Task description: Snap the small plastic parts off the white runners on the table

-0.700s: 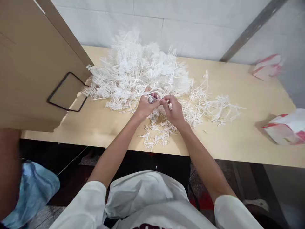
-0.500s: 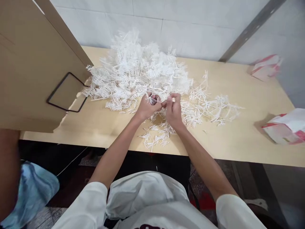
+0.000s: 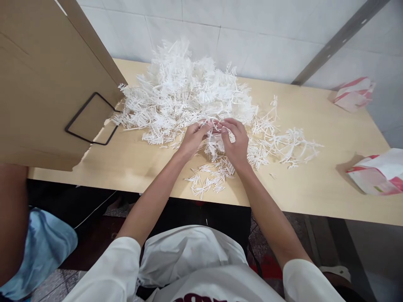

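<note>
My left hand (image 3: pixel 192 137) is closed, thumb against fingers, on a white branched plastic piece (image 3: pixel 215 124) with thin prongs. Facing it, my right hand (image 3: pixel 236 141) curls its thumb and fingertips around the other end of that piece. The contact points are partly hidden by the fingers. Just behind both hands rises a large heap of similar white branched pieces (image 3: pixel 189 88). Below them, short loose white sticks (image 3: pixel 209 178) lie scattered near the table's front edge. Thin, bare-looking white branches (image 3: pixel 294 144) are spread to the right of my right hand.
A large cardboard sheet (image 3: pixel 47 92) with a black wire frame (image 3: pixel 91 119) stands on the left of the wooden table (image 3: pixel 315 184). Two red-and-white paper packets (image 3: pixel 354 94) sit on the right. A tiled wall (image 3: pixel 261 37) backs the table. Another person's blue clothing (image 3: pixel 47 247) shows lower left.
My right hand has turned and its fingers have spread forward from a tight pinch. The hands have come level over the piece, and the camera view has shifted slightly.
</note>
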`<state>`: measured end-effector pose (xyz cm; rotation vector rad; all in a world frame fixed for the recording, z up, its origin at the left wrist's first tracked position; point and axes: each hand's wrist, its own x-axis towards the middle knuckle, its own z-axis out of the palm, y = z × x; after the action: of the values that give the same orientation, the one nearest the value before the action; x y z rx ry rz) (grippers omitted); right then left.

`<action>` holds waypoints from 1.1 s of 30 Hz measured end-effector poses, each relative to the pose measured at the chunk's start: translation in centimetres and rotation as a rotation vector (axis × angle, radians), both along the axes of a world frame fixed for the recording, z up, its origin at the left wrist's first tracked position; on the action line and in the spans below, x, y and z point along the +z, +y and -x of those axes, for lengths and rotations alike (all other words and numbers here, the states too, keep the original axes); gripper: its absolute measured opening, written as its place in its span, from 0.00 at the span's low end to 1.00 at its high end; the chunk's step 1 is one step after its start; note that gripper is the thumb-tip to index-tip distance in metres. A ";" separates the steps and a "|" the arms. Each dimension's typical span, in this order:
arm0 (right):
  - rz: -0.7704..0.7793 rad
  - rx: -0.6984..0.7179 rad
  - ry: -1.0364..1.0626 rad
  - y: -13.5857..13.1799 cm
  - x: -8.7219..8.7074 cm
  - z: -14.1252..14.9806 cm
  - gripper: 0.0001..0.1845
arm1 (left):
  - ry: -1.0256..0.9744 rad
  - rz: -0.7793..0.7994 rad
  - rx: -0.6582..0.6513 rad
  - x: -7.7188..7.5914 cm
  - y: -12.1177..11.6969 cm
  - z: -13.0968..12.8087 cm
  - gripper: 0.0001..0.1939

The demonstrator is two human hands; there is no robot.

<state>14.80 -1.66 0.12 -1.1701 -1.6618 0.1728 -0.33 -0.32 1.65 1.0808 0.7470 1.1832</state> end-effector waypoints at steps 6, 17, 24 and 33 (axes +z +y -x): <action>-0.064 -0.081 0.015 -0.5 0.5 0.0 0.14 | 0.051 -0.016 -0.050 0.5 -0.4 0.2 0.19; 0.064 0.039 -0.014 -0.8 0.3 0.5 0.14 | 0.257 -0.195 0.036 -0.2 -0.3 -0.2 0.31; 0.049 0.032 0.213 -1.1 0.3 0.8 0.06 | 0.251 -0.165 0.153 -0.1 -0.5 -0.1 0.29; 0.285 0.269 0.418 -0.9 0.8 0.4 0.13 | 0.186 -0.131 0.183 -0.5 0.1 0.3 0.26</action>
<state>14.43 -2.54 0.91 -1.0236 -1.4402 0.7920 -0.62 -0.24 1.12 1.2649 0.9382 1.3129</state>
